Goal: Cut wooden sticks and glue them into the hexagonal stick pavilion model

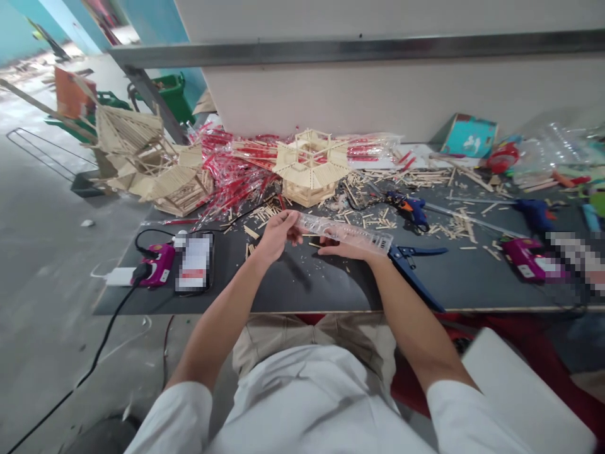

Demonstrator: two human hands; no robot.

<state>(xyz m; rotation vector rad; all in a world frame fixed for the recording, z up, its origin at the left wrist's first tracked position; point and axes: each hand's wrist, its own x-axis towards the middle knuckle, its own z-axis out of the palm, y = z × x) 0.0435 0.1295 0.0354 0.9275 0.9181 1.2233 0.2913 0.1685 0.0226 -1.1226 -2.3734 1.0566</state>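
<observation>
My left hand pinches the left end of a long clear plastic strip with printed marks, held slanting above the table. I cannot tell whether it is a ruler or a flat sleeve. Beneath the strip, my right hand reaches left with its fingers stretched out, partly hidden by the plastic. Straight ahead stands a many-sided model built of thin wooden sticks. Dark blue cutters lie beside my right wrist. Short cut stick pieces are scattered around the model.
Stick models stand at the left, beside red-and-clear wrappers. A phone and a purple power strip lie at the table's left. Glue guns and another purple power strip are at the right. A metal rail crosses behind.
</observation>
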